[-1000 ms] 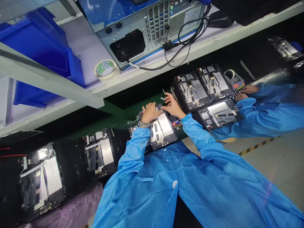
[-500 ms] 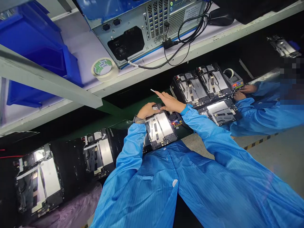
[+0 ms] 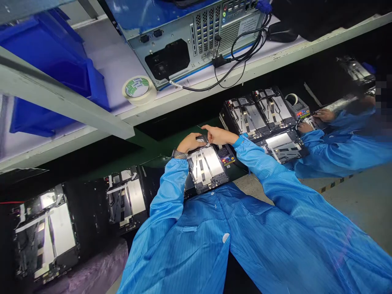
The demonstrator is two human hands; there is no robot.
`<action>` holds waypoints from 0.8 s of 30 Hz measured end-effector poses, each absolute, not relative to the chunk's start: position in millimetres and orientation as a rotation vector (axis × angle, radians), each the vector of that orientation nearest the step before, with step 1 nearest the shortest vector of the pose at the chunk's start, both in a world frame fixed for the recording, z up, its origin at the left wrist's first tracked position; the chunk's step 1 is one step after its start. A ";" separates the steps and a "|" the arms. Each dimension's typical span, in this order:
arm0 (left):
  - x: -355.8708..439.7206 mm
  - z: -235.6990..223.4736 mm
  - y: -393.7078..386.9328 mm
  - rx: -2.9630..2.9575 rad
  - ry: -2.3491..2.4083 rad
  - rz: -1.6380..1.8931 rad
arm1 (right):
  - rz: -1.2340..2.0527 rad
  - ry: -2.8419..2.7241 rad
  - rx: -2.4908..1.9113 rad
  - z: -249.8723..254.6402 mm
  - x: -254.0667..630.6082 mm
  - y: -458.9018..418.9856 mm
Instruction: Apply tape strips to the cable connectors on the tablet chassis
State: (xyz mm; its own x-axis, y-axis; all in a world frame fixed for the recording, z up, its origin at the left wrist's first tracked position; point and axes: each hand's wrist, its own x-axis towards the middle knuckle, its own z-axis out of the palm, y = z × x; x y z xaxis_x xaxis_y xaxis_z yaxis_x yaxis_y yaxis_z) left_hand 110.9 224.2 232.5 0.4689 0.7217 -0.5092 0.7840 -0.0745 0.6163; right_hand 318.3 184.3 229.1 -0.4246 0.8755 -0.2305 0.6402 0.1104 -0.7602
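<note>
Bare left hand (image 3: 190, 142): fingers together over far edge, grip unclear, likely bracing the flat black-and-silver opened electronic device (image 3: 211, 163), set close in, presumably for reach. Bare right hand (image 3: 218, 135): fingers curled, same edge; can't tell what's pinched.

we've got left hand (image 3: 190, 142) + right hand (image 3: 217, 135) at the open device (image 3: 208, 165); tape roll (image 3: 139, 90) chilling on our shelf (image 3: 107, 53)

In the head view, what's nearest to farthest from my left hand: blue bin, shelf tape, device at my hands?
1. Device: right at your left hand.
2. Shelf tape: up and left.
3. Blue bin: farther left, past the tape.
</note>
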 end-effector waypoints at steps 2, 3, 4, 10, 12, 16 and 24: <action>110.6 233.0 223.1 1.836 1.283 -0.069 | 1.187 -2.143 -1.540 230.3 313.2 186.1; 110.4 233.2 222.7 1.842 1.285 -0.065 | 1.172 -2.148 -1.563 231.1 311.3 186.5; 110.1 233.3 222.2 1.843 1.287 -0.061 | 1.157 -2.149 -1.588 232.0 309.9 186.6; 109.5 234.9 220.9 1.804 1.271 -0.044 | 1.072 -2.163 -1.702 233.8 303.8 185.1; 109.3 234.6 221.0 1.803 1.255 -0.045 | 1.043 -2.180 -1.733 234.0 302.0 185.1; 108.1 231.5 222.2 1.821 1.237 -0.032 | 0.978 -2.194 -1.741 235.9 298.3 185.8; 106.8 226.9 223.8 1.843 1.225 -0.028 | 0.961 -2.249 -1.808 246.1 291.9 185.9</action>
State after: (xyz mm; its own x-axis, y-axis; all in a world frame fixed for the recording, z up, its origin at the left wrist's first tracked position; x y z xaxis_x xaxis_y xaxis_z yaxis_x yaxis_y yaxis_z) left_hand 106.8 223.8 226.9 0.5095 0.7270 -0.4603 0.7475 -0.1090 0.6553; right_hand 291.9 185.9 246.1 -0.2903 0.9084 -0.3010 0.8453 0.0960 -0.5256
